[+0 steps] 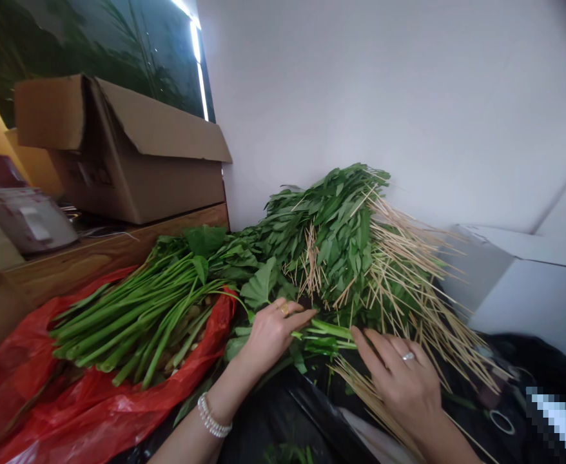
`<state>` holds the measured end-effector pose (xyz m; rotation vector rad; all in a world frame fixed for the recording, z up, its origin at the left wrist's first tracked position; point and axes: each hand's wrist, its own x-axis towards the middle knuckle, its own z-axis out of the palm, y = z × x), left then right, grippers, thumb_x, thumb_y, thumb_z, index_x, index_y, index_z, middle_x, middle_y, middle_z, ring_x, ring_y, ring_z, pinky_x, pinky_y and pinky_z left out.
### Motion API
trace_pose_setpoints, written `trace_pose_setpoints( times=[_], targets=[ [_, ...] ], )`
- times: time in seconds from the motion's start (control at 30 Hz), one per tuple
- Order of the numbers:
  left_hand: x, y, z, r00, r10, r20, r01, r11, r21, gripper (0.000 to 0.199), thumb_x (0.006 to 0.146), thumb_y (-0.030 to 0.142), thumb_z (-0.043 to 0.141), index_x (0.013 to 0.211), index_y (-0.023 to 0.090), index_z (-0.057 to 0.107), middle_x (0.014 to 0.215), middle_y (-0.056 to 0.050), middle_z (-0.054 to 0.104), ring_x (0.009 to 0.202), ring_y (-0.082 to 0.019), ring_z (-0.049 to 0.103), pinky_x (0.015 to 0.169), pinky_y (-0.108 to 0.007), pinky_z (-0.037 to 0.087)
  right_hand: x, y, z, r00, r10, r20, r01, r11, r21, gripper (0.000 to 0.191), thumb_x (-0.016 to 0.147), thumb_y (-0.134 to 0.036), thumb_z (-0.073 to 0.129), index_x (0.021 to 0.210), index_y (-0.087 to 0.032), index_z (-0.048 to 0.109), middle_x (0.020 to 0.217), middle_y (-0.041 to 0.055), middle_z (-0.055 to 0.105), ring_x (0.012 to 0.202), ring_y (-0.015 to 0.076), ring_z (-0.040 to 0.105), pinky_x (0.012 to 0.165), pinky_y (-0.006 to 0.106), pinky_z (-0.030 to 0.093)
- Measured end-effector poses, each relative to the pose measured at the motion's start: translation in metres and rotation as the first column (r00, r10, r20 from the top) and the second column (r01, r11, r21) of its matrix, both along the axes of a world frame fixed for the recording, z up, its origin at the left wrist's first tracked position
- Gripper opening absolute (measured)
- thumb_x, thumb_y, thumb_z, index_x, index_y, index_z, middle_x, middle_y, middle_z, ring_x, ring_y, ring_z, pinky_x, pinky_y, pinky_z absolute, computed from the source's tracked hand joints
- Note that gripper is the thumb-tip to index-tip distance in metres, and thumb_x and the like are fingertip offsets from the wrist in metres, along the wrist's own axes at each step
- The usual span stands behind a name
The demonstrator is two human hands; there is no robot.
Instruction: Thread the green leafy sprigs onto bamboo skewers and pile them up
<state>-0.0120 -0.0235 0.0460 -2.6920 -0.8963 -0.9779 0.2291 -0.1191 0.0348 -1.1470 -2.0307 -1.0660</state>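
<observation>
Green stems (330, 330) lie between my two hands near the middle. My left hand (276, 328), with a gold ring and a bead bracelet, has its fingers closed at the left end of these stems. My right hand (399, 374), wearing a silver ring, is closed at their right end. Behind them rises a pile of skewered leafy greens (341, 225), its thin wooden sticks (409, 258) pointing right. More loose sticks (365, 393) lie beside my right hand. At the left, a bundle of long green stalks (133, 316) rests on a red plastic bag (84, 412).
An open cardboard box (162, 174) stands on a wooden surface (99, 254) at the left, near a white container (31, 219). A white box (539, 290) is at the right. Black plastic (263, 419) covers the area under my hands.
</observation>
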Motion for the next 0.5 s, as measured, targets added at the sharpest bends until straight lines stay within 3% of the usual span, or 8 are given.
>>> trace_pose_setpoints(
  times=[0.17, 0.3, 0.5],
  targets=[
    [0.0007, 0.0002, 0.0007, 0.993, 0.033, -0.115, -0.035, 0.999, -0.013, 0.027, 0.093, 0.018, 0.049, 0.114, 0.023, 0.064, 0.103, -0.007, 0.065, 0.089, -0.019, 0.058, 0.074, -0.03, 0.049, -0.0007, 0.0015, 0.0023, 1.0, 0.0, 0.012, 0.0, 1.0, -0.004, 0.035, 0.093, -0.004, 0.039, 0.117, -0.008, 0.064, 0.095, 0.013, 0.07, 0.082, 0.0223, 0.056, 0.073, 0.038, 0.036],
    [0.0014, 0.0006, 0.0004, 0.993, 0.035, -0.109, -0.04, 0.998, -0.04, 0.021, 0.092, 0.024, 0.051, 0.108, 0.023, 0.064, 0.104, -0.006, 0.064, 0.093, -0.019, 0.059, 0.077, -0.029, 0.048, 0.0003, 0.0022, 0.0029, 1.0, 0.014, 0.01, -0.014, 1.0, 0.011, 0.035, 0.094, -0.006, 0.037, 0.115, -0.009, 0.065, 0.094, 0.0128, 0.069, 0.082, 0.0217, 0.056, 0.073, 0.037, 0.036],
    [0.0038, -0.0002, -0.0008, 0.991, 0.031, -0.127, -0.036, 0.999, -0.035, 0.016, 0.087, 0.018, 0.054, 0.099, 0.021, 0.064, 0.096, -0.005, 0.065, 0.087, -0.02, 0.057, 0.075, -0.03, 0.047, -0.0021, 0.0016, 0.0039, 1.0, 0.029, 0.002, -0.029, 1.0, -0.002, 0.037, 0.095, -0.007, 0.035, 0.114, -0.009, 0.067, 0.094, 0.0133, 0.068, 0.082, 0.0216, 0.055, 0.075, 0.037, 0.037]
  ],
)
